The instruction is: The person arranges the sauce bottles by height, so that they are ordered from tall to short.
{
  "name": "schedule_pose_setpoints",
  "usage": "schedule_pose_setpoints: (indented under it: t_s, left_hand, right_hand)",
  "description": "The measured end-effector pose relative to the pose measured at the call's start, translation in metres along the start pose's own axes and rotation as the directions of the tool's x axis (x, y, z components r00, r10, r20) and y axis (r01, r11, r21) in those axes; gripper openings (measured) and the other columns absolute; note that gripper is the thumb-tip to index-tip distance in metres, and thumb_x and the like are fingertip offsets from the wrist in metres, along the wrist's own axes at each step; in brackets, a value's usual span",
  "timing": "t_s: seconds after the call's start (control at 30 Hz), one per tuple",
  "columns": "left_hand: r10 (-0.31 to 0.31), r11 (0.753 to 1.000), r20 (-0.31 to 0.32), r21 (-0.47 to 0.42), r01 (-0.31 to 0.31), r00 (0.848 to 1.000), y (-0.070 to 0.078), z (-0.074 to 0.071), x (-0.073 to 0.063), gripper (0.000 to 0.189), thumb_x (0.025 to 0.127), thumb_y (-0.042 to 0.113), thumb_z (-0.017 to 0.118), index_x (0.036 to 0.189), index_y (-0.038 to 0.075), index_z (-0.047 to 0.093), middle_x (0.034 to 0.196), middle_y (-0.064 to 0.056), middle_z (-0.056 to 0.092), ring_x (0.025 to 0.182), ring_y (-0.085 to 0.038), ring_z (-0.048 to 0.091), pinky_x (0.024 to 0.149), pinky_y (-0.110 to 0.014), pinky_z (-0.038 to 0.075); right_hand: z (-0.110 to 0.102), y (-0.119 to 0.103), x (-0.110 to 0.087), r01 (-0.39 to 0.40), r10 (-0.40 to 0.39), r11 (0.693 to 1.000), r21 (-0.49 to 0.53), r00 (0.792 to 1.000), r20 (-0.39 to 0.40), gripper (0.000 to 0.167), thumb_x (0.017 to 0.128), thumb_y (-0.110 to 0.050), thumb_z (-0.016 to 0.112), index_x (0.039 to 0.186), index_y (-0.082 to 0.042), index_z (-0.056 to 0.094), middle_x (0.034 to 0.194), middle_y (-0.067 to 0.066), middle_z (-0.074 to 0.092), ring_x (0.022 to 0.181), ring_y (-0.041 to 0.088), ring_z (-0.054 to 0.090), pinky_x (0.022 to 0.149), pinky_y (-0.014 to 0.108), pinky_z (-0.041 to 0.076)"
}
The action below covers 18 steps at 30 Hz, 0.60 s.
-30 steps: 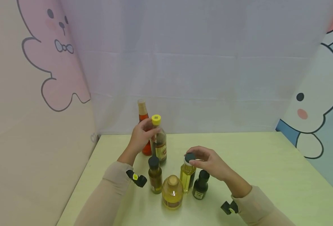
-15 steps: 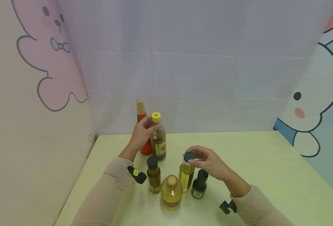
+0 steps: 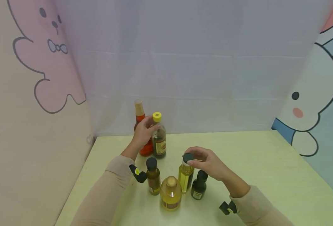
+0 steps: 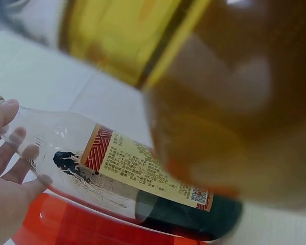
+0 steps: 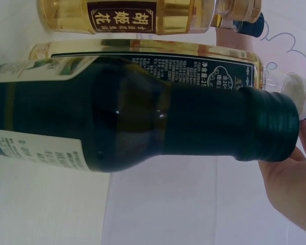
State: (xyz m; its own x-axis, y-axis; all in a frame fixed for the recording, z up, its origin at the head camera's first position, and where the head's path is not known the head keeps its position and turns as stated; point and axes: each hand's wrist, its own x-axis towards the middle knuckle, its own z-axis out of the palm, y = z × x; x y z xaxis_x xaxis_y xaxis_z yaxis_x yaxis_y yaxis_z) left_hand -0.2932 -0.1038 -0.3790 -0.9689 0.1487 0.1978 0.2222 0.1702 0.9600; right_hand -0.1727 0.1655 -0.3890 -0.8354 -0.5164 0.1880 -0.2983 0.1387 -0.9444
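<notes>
My left hand (image 3: 142, 131) grips the neck of a yellow-capped bottle of dark liquid (image 3: 159, 146), its thumb on the near side. This bottle stands upright close beside a taller bottle of red liquid (image 3: 146, 150), partly hidden behind the hand. In the left wrist view, fingers (image 4: 13, 153) curl round the clear glass neck, above a printed label. My right hand (image 3: 208, 161) holds a dark-capped bottle of yellow oil (image 3: 185, 179) by its top, with thumb and fingers on either side of the cap. A small dark green bottle (image 3: 198, 188) stands just right of it.
A round-bodied oil bottle with a gold cap (image 3: 171, 196) stands nearest the front. To its left is a black-capped bottle of brownish oil (image 3: 153, 182), close to my left wrist. The pale table (image 3: 254, 157) meets a hanging cloth (image 3: 194, 81) at the back.
My left hand has moved the yellow-capped bottle slightly away from me and to the right, level with the red bottle. My right hand keeps its hold on the oil bottle.
</notes>
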Motion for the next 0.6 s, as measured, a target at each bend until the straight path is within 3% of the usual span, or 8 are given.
schedule_pose_setpoints:
  t_s: [0.3,0.6]
  left_hand:
    - [-0.018,0.998,0.013,0.067,0.017,1.0,0.0026,0.0043,0.0018,0.048,0.094,0.021,0.068,0.138,0.012,0.051,0.134,-0.009,0.056,0.125,-0.026,0.049,0.106,-0.043,0.037]
    - [-0.041,0.996,0.03,0.074,0.039,0.999,0.0013,0.005,0.0055,0.05,0.094,0.024,0.068,0.14,0.013,0.049,0.138,-0.008,0.053,0.127,-0.027,0.048,0.106,-0.043,0.037]
  right_hand:
    - [0.0012,-0.0007,0.0002,-0.011,0.011,1.0,0.004,1.0,-0.005,0.031,0.096,-0.013,0.063,0.122,0.004,0.057,0.117,0.019,0.061,0.112,0.032,0.058,0.086,0.037,0.052]
    - [0.0006,-0.0003,0.0001,-0.006,0.006,1.0,0.003,1.0,-0.004,0.031,0.096,-0.012,0.063,0.122,0.004,0.057,0.117,0.019,0.061,0.112,0.028,0.059,0.086,0.037,0.052]
